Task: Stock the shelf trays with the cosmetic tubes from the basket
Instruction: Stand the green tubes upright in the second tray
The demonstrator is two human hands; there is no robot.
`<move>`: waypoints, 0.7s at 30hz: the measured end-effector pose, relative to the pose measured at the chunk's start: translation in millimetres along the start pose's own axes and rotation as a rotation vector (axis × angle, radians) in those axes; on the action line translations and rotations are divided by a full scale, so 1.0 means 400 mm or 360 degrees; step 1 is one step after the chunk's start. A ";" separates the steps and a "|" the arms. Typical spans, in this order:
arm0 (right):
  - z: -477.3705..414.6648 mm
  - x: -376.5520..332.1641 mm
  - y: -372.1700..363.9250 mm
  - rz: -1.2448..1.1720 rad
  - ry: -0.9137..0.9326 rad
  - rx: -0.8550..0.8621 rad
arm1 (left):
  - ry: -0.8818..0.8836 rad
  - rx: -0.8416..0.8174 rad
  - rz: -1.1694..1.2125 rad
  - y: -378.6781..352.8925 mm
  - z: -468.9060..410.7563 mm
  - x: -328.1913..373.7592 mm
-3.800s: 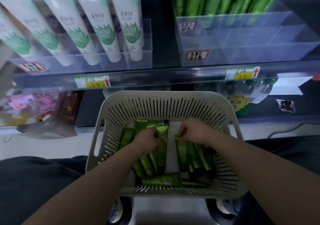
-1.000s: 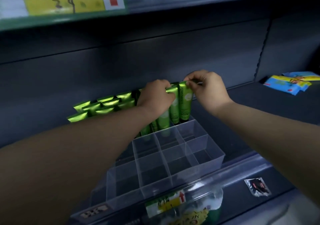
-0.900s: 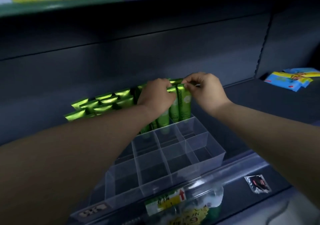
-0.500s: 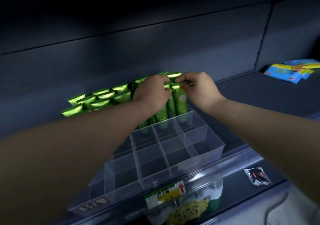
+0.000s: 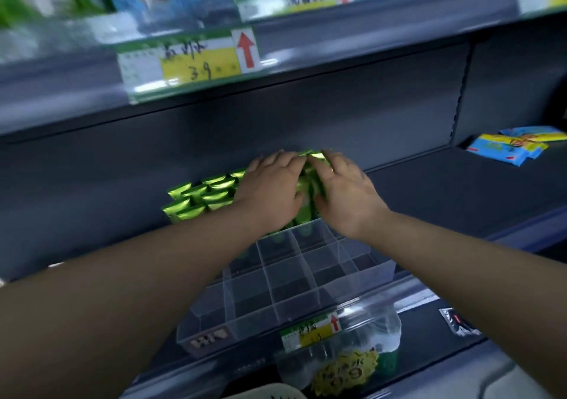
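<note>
Several shiny green cosmetic tubes [image 5: 201,196] stand upright in the back rows of a clear divided shelf tray [image 5: 306,292]. My left hand [image 5: 270,189] and my right hand [image 5: 346,194] lie side by side over the rightmost tubes, fingers stretched out flat against them, not curled around any tube. The tubes under my palms are mostly hidden. The tray's front compartments hold nothing. A sliver of the white basket's rim [image 5: 270,393] shows at the bottom edge.
The dark shelf runs on to the right, where blue and yellow packets [image 5: 517,146] lie. A price label with a red arrow [image 5: 190,64] hangs on the shelf above. Below are a clear bag with a yellow tag [image 5: 343,357] and a small sachet [image 5: 460,325].
Both hands took tubes from the basket, set them in the tray's back right cells and have now uncurled to lie flat on them. The view has tilted up, showing the shelf above.
</note>
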State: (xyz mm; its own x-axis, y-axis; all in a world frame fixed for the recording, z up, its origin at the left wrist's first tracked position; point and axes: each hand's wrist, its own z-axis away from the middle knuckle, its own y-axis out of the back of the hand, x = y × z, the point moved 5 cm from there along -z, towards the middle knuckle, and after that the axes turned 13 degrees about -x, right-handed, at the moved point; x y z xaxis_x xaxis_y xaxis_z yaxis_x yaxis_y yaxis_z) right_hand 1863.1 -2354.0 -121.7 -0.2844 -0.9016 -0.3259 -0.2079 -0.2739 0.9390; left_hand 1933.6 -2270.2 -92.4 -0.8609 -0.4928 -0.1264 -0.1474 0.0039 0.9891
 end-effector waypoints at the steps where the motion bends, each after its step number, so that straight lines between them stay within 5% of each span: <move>1: 0.012 -0.018 -0.002 0.0044 -0.0012 -0.0031 | 0.0023 -0.0035 -0.0036 0.004 0.021 -0.007; 21: 0.273 -0.374 -0.108 0.0220 0.0187 -0.0281 | 0.0404 -0.0266 -0.0079 -0.025 0.544 -0.114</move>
State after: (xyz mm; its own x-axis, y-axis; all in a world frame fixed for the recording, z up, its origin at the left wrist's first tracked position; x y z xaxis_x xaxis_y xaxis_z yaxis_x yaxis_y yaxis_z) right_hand 1812.4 -2170.8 -125.7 -0.1861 -0.9644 -0.1878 -0.0048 -0.1902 0.9817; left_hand 1868.5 -2058.5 -113.0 -0.7022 -0.6907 -0.1725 -0.0858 -0.1584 0.9836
